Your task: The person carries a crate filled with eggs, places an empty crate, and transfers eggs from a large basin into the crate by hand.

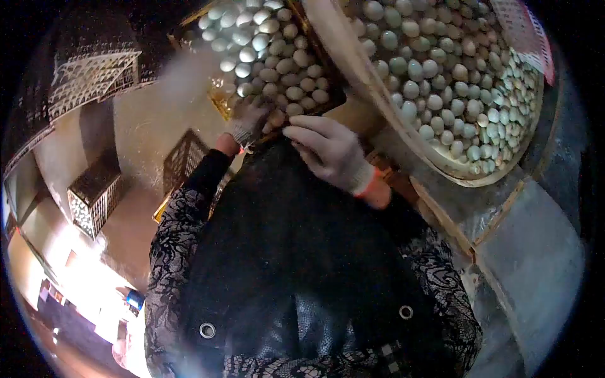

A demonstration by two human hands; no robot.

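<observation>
Pale eggs [271, 60] fill a crate [322, 47] at the top centre, in front of my body. My left hand [249, 120], in a whitish knit glove, reaches over the crate's near left corner against the eggs; its fingers are dim and blurred. My right hand [331, 151], gloved too, is at the near right corner. Its fingers are bent and drawn together, their tips beside the nearest eggs. Whatever lies between those fingertips is too small or hidden to make out.
A large round tub [403, 135] full of eggs stands at the upper right, with a pink-edged perforated tray [526, 31] over its rim. Slatted crates [94, 195] stand on the floor at left, one holding eggs. A dark crate [183, 160] leans near my left arm.
</observation>
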